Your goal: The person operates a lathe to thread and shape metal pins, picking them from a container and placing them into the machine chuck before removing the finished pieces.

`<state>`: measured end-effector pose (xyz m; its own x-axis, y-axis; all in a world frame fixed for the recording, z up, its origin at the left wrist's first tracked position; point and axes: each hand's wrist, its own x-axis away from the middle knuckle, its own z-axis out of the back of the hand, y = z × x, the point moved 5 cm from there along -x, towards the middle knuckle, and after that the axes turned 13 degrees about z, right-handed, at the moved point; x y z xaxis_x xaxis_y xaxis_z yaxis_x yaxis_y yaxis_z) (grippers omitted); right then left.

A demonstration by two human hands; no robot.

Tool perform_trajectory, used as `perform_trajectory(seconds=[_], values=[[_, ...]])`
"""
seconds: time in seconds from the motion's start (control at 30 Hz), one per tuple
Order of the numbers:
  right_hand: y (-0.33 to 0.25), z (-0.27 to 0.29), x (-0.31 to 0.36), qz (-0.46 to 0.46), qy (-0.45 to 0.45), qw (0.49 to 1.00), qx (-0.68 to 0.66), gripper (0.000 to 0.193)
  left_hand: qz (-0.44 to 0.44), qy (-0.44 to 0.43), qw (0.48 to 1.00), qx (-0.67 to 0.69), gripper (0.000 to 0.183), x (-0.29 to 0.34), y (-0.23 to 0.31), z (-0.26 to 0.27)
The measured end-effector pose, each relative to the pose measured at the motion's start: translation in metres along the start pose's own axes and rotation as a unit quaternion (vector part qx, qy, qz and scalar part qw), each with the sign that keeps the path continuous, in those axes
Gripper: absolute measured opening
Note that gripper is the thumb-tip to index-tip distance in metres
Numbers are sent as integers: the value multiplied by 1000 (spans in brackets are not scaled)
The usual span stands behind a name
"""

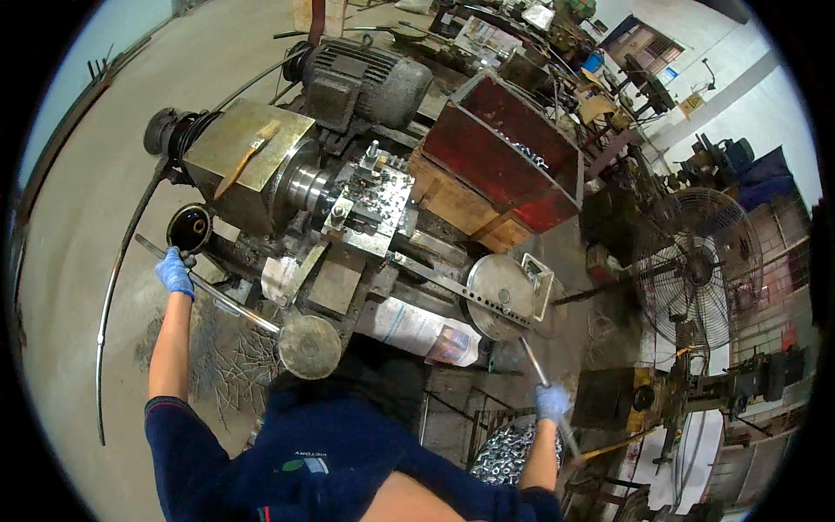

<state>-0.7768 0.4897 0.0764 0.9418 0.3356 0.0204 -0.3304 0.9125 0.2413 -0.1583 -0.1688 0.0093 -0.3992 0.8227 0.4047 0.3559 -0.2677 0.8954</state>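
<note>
My left hand (175, 273), in a blue glove, is closed around a long metal lever bar (230, 303). The bar slants down to a round metal disc (310, 346) at the front of a lathe-like machine. On the right, my right hand (552, 402), also in a blue glove, grips a metal lever rod (533, 358) near a larger round plate (503, 291). Between them is the machine's slide (374, 204), strewn with shiny chips, facing the metal spindle (306, 187). A brush (246, 163) lies on the brass-coloured headstock cover (213, 143).
A motor (370, 83) sits behind the headstock. At the back right, a red metal bin (496, 152) with small parts rests on a wooden block (461, 204). By my right forearm stands a container of shiny metal parts (503, 454). A large fan (698, 265) is farther right.
</note>
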Motion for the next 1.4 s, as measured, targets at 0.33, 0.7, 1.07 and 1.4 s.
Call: perform_trajectory(seconds=[0.33, 0.7, 1.07, 1.4], values=[[-91, 44, -145, -22, 18, 1000, 3, 68, 70, -80, 992, -71, 22, 2, -17, -3], [-79, -23, -16, 119, 117, 964, -208, 47, -302, -143, 563, -756, 23, -4, -98, 9], [-131, 52, 39, 169, 38, 855, -488, 26, -241, -211, 516, -794, 28, 15, -134, -4], [-381, 217, 89, 430, -133, 632, -632, 31, -166, -206, 597, -758, 34, 14, -76, 33]])
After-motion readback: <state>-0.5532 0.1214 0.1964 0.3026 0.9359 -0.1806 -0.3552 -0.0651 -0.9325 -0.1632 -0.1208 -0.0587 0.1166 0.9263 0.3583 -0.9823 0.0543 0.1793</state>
